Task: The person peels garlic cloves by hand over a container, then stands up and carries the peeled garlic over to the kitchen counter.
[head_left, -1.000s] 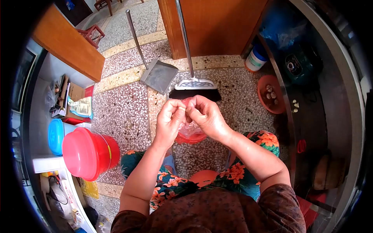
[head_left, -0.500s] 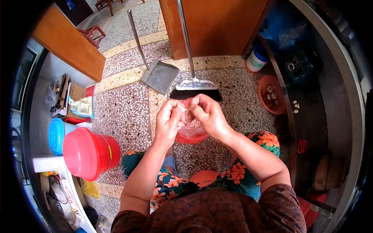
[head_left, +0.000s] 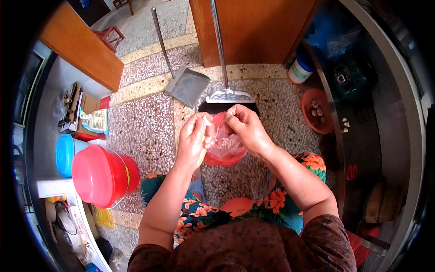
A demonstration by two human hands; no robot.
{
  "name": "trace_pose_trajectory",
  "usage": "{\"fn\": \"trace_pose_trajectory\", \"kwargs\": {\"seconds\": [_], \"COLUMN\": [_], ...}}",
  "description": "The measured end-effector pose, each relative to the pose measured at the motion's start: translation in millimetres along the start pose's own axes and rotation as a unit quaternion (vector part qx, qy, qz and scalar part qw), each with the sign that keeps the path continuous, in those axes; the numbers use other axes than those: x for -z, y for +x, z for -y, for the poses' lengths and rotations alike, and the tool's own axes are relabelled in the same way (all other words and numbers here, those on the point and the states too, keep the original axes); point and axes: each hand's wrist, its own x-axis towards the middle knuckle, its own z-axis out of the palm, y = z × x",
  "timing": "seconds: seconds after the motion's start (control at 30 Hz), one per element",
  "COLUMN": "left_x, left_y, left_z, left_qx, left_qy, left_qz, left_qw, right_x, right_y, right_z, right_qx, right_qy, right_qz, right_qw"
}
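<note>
My left hand [head_left: 192, 138] pinches a small pale garlic clove [head_left: 207, 120] between thumb and fingers. Close beside it, my right hand [head_left: 248, 129] has its thumb and forefinger pressed together; whatever is in that pinch is too small to make out. Below both hands stands a red basin [head_left: 225, 159] lined with a clear plastic bag [head_left: 226, 146], with pale scraps inside. At the right, a reddish bowl [head_left: 307, 119] holds several whole garlic bulbs [head_left: 316, 111]. A few peeled cloves [head_left: 345, 124] lie on the dark shelf beside that bowl.
A broom [head_left: 229, 97] and a grey dustpan [head_left: 188, 86] stand just beyond the basin. To the left are a lidded red bucket [head_left: 102, 174], a blue-lidded tub [head_left: 65, 155] and a cardboard box [head_left: 90, 113]. Red-handled scissors [head_left: 352, 171] lie on the right shelf.
My hands have moved apart, the right slightly up and to the right, the left slightly left. The clove in my left hand now shows more plainly.
</note>
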Motion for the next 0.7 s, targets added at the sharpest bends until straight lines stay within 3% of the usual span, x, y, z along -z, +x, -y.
{"fn": "trace_pose_trajectory", "kwargs": {"seconds": [0.03, 0.1, 0.17, 0.23, 0.47, 0.6, 0.7], "left_x": [2.4, 4.5, 6.9, 9.4, 13.1, 20.0, 23.3], "left_y": [-0.2, -0.5, -1.3, -2.9, -9.1, -10.7, -12.1], "left_z": [0.2, 0.4, 0.6, -0.3, -10.8, -12.5, -12.7], "left_qx": [0.008, 0.001, 0.002, 0.005, -0.005, -0.011, -0.02], "left_qy": [-0.001, -0.005, 0.002, 0.007, 0.027, 0.023, 0.007], "left_qz": [0.001, -0.008, -0.022, -0.025, -0.036, -0.031, -0.044], "left_qw": [1.0, 1.0, 1.0, 1.0, 0.999, 0.999, 0.999], "right_x": [2.2, 5.4, 16.5, 18.7, 37.0, 34.3, 40.3], "right_y": [1.3, 5.5, 18.7, 23.8, 43.3, 49.9, 57.5], "right_z": [-2.9, -8.6, -56.6, -69.9, -160.6, -188.6, -212.3], "right_qx": [-0.008, -0.058, 0.028, 0.023, -0.078, -0.085, -0.012], "right_qy": [0.001, -0.203, -0.295, -0.382, -0.466, -0.478, -0.513], "right_qz": [0.002, -0.006, -0.022, -0.013, 0.024, 0.008, 0.049], "right_qw": [1.0, 0.977, 0.955, 0.924, 0.881, 0.874, 0.857]}}
